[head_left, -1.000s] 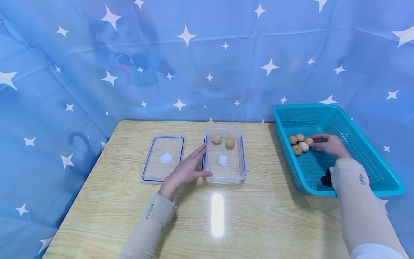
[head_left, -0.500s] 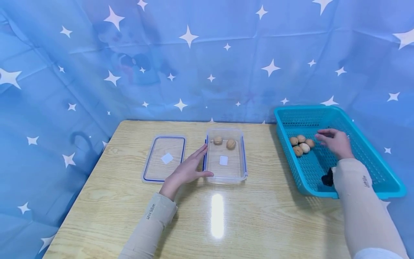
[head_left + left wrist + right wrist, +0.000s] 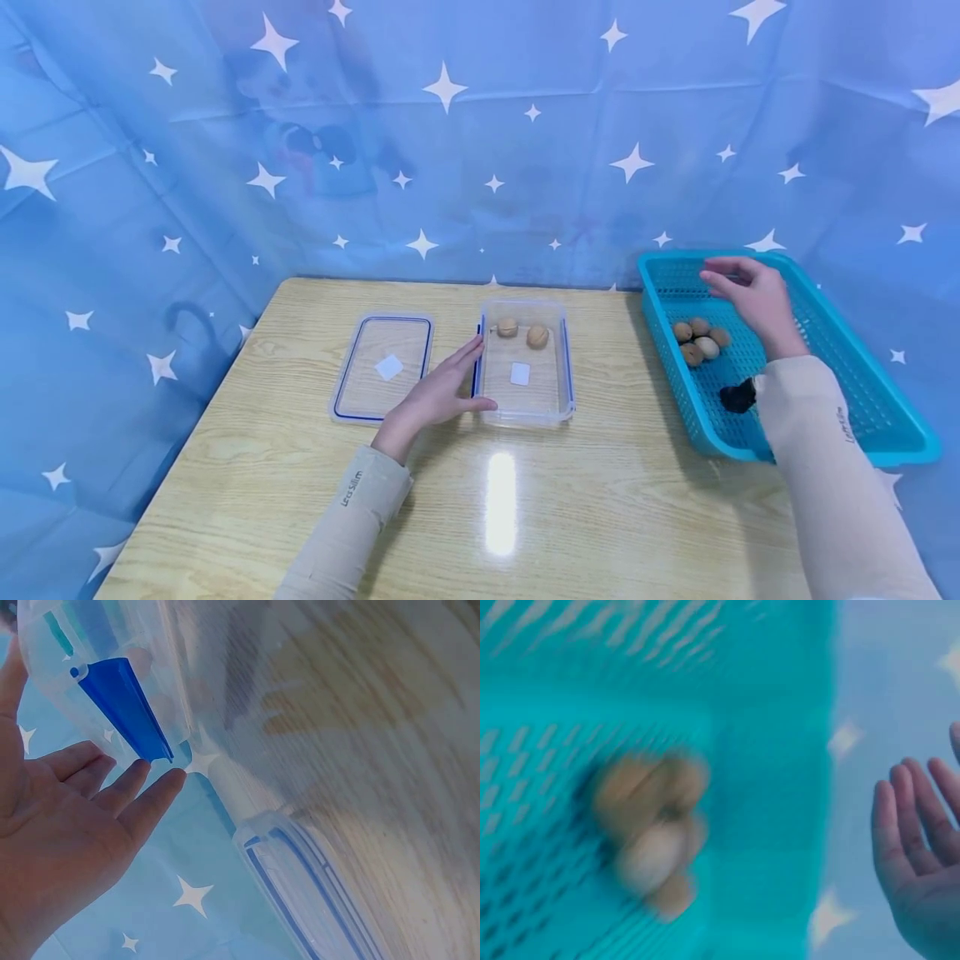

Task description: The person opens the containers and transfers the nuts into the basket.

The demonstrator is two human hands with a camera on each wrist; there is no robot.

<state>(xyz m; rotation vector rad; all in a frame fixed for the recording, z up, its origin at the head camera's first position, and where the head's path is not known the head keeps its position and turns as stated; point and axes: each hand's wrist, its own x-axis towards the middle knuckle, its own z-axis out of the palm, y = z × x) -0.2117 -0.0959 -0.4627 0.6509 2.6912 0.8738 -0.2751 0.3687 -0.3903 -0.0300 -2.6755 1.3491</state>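
Observation:
At the middle of the table stands a clear plastic box (image 3: 543, 387) with blue-edged sides, holding two walnuts (image 3: 537, 337) near its far end. My left hand (image 3: 433, 395) lies along its left side, thumb and fingertips spread at the wall; the left wrist view shows those fingers (image 3: 150, 817) extended beside a blue side latch (image 3: 127, 709). Over the far part of a teal basket (image 3: 701, 421) my right hand (image 3: 753, 300) is raised, its fingers loosely bent and no object visible in them. Several walnuts (image 3: 707, 347) cluster on the basket floor, blurred in the right wrist view.
A clear lid (image 3: 360, 383) with a blue seal lies flat left of the box. The basket fills the table's right side. A black object (image 3: 738, 397) shows at my right cuff. Behind the table hangs a blue star-patterned cloth (image 3: 450, 167).
My right hand has drawn back from the walnuts and risen toward the basket's far rim. The cluster of walnuts stays in place. My left hand keeps its place at the box.

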